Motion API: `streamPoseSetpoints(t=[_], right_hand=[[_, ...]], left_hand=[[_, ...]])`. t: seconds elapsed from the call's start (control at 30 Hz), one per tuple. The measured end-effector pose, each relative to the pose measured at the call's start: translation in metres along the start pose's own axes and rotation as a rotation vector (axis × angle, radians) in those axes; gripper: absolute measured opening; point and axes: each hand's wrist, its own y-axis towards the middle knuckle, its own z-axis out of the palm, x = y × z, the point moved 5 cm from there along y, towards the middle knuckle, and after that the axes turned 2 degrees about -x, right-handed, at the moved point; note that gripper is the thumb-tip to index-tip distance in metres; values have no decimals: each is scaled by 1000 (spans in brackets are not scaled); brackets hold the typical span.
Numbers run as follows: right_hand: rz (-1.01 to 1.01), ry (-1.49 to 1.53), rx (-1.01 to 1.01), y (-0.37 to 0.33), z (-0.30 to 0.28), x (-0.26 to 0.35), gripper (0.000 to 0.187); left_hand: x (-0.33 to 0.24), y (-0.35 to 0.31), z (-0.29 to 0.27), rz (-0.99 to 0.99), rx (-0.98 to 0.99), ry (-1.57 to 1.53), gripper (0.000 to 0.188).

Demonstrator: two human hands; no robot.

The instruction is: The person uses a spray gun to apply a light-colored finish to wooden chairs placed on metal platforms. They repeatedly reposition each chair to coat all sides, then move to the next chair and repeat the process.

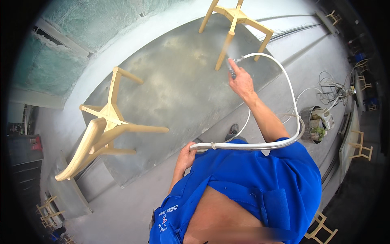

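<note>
My right hand is stretched out over the grey board, closed around a small spray gun. A faint mist shows between the gun and the nearest leg of a pale wooden chair frame, which stands at the far edge. From the gun a white hose loops to the right and back across my body. My left hand, close to my waist, is wrapped around the bundled hoses. Another wooden chair frame, with a curved backrest, lies at the left of the board; neither hand touches it.
Both frames rest on the large grey board. Behind it are wet, greenish panels. On the right stand a bucket with a pale jug beside it and tangled hoses. More chair frames stand around the edges.
</note>
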Motion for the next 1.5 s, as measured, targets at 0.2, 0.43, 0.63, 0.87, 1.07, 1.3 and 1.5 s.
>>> streamPoseSetpoints(t=[0.2,0.43,0.63,0.87,1.07,1.3,1.5], right_hand=[[-79,30,-264,2,-49,41,71],[-69,-144,-163,88,-11,52,75],[-185,-202,157,132,36,46,72],[-249,-183,161,207,75,44,69],[-328,-245,487,222,130,2,61],[-579,-193,429,234,37,-35,56],[-783,-257,-25,260,-131,-69,60]], left_hand=[[1,9,-18,85,20,68,21],[7,-11,-38,48,-48,20,26],[11,-35,-38,0,-108,-95,29],[0,-33,-17,-128,-186,-179,17],[-32,-24,27,-229,-276,-66,17],[-126,18,125,-132,-336,37,21],[-177,69,200,-20,-198,41,23]])
